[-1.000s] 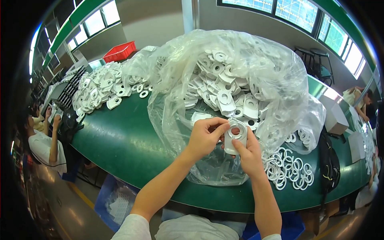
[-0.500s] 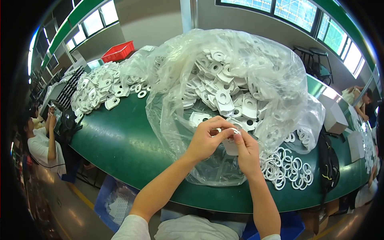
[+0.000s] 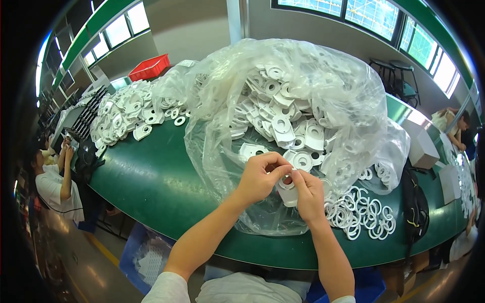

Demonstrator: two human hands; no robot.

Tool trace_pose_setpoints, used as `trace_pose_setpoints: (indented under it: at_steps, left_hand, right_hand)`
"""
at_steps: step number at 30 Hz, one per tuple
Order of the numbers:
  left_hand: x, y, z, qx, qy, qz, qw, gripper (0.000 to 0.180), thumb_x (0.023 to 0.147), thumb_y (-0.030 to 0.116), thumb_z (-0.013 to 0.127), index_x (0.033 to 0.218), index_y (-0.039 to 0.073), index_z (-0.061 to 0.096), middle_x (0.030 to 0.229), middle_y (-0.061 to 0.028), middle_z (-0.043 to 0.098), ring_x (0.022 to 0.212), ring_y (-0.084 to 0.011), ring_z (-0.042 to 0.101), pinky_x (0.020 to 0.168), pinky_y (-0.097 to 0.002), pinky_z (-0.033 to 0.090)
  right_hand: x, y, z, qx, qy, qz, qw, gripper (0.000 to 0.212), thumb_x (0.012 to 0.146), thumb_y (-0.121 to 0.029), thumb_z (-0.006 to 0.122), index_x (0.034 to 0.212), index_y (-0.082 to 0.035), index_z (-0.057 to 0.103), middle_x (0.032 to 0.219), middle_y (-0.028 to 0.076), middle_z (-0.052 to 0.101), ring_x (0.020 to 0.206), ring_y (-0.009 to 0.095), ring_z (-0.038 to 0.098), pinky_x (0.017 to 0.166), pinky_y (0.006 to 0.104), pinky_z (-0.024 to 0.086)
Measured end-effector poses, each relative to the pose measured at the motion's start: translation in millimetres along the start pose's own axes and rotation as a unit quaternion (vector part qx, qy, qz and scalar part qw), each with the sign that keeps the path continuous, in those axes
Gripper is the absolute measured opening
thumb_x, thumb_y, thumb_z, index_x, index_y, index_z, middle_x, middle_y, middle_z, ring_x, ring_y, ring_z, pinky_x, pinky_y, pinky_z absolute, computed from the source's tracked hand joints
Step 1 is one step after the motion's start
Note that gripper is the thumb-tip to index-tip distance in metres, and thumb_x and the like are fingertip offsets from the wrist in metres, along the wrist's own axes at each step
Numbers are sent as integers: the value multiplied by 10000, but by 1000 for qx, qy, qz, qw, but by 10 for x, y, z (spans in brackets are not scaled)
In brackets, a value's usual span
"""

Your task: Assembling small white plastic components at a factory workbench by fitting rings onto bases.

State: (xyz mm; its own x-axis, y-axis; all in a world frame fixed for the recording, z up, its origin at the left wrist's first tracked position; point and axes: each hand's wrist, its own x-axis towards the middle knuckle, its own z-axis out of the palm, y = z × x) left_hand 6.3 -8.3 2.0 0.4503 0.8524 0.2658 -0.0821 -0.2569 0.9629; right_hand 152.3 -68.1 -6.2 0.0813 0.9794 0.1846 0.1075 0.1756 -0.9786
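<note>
Between both hands is a white plastic part (image 3: 288,197), a flat tab with a round hole, tilted so that its face shows. My left hand (image 3: 261,177) pinches its upper edge with thumb and index finger. My right hand (image 3: 309,194) grips it from the other side, thumb near the hole. Fingers hide the top of the part, and I cannot make out whether a separate ring sits there. Just beyond the hands, a clear plastic bag (image 3: 212,166) lies open, full of similar white parts (image 3: 283,129). Loose white rings (image 3: 358,212) lie to the right of my right hand.
More white parts (image 3: 121,113) are heaped at the left on the green table (image 3: 146,177), before a red bin (image 3: 149,67). White boxes (image 3: 422,144) and a black bag (image 3: 415,207) stand right. A blue bin (image 3: 132,252) is below the table edge. Other people (image 3: 53,182) work at both sides.
Both hands have come slightly lower and nearer to me. The white part has tipped, so more of its face and its hole now show.
</note>
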Motion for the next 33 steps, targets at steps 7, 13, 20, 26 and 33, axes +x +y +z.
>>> trace_pose_setpoints:
  at_steps: [7, 13, 20, 26, 33]
  left_hand:
    - [-13, -52, 146, -7, 45, -17, 999, 110, 881, 68, 598, 935, -20, 635, 775, -14, 625, 711, -60, 565, 626, -205, 445]
    - [10, 38, 21, 3, -1, 0, 1000, 138, 861, 54, 603, 967, -20, 653, 843, -38, 649, 706, -87, 593, 609, -207, 454]
    - [-18, 187, 88, 110, -7, 157, 981, 173, 785, -17, 639, 954, 5, 665, 885, -79, 650, 754, -121, 630, 636, -225, 517]
    - [-110, 315, 174, 238, 69, 295, 923, 238, 681, -71, 692, 895, 24, 651, 902, -117, 668, 775, -214, 669, 666, -274, 549]
    - [-185, 484, 175, 248, 90, 419, 869, 317, 639, -111, 710, 932, 1, 663, 925, -136, 672, 800, -243, 677, 675, -297, 560]
  right_hand:
    - [31, 47, 20, 16, 38, 2, 999, 307, 951, -194, 462, 787, 21, 607, 639, 2, 517, 599, 61, 426, 533, 240, 340]
    - [33, -9, -44, 18, 36, -24, 999, 227, 905, -147, 492, 797, 16, 608, 664, 50, 580, 613, 101, 498, 570, 261, 400]
    - [-12, -165, -92, -243, 141, -268, 922, 91, 717, 0, 604, 806, -3, 624, 737, 121, 616, 661, 226, 593, 614, 297, 458]
    - [31, -227, -111, -260, 173, -386, 868, 219, 591, 36, 649, 794, -47, 637, 765, 58, 629, 757, 255, 611, 661, 346, 486]
    - [-33, -398, -137, -244, 164, -473, 830, 282, 582, 76, 644, 847, -15, 668, 798, 74, 663, 750, 235, 643, 651, 314, 512]
